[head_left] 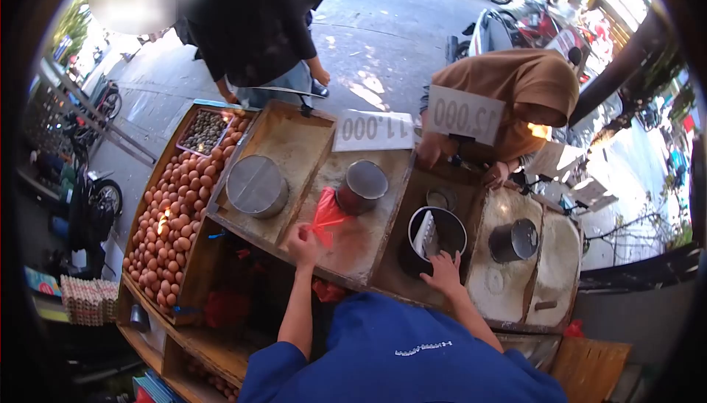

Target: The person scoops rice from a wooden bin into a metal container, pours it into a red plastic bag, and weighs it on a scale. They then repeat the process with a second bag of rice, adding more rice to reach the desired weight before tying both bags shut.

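My left hand is closed on the edge of a red plastic bag, which lies over the pale grains in a wooden bin. Beside the bag stands a metal measuring can. My right hand, fingers spread, rests at the near rim of a dark metal pot. Inside that pot is a white object that I cannot make out. A small clear cup is just behind the pot.
Brown eggs fill the left tray. More cans stand in the grain bins. Price signs rise at the far edge. A person in a brown head covering leans over the bins; another in black stands beyond.
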